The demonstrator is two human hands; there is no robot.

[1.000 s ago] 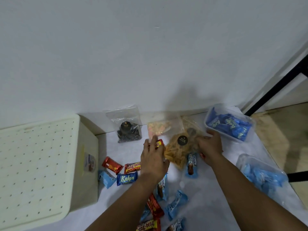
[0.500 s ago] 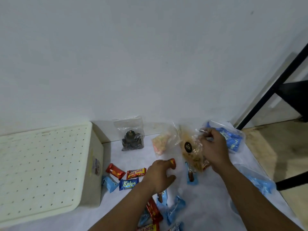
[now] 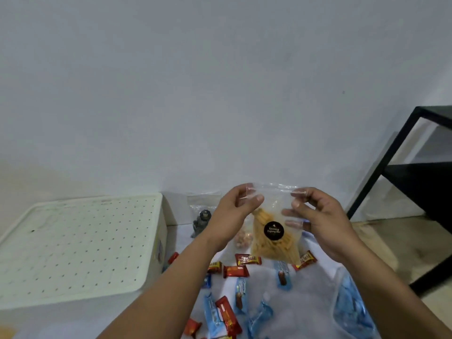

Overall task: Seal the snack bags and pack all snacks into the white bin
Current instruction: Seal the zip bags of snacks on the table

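Hands first: my left hand (image 3: 232, 211) and my right hand (image 3: 318, 216) are both raised above the table, each pinching an upper corner of a clear zip bag (image 3: 274, 231) between thumb and fingers. The left pinches the top left corner, the right the top right, so the bag hangs between them in front of the white wall (image 3: 220, 81).

The bag is transparent plastic with a crinkled, shiny strip along its top edge. Whether that strip is pressed closed I cannot tell. Its lower half is filled with yellow-orange stick-shaped snacks that settle into the bottom, and a round black sticker (image 3: 274, 230) with small gold lettering sits on its front face. The upper half of the bag looks empty and see-through.

Below it, the table has a white cover (image 3: 310, 289) strewn with small wrapped sweets: red wrappers (image 3: 236, 271) and blue wrappers (image 3: 241, 292) lie loose, apart from one another, nearer to me than the hanging bag. A clear bag of dark pieces (image 3: 201, 220) stands against the wall, to the left of my left hand. Another bag with pale pinkish pieces (image 3: 242, 238) peeks out just behind my left wrist. At the right edge, partly under my right forearm, sits a clear tub of blue packets (image 3: 349, 307).

The white bin (image 3: 80, 245) stands at the left, its dotted lid on top, well apart from the bag I hold.
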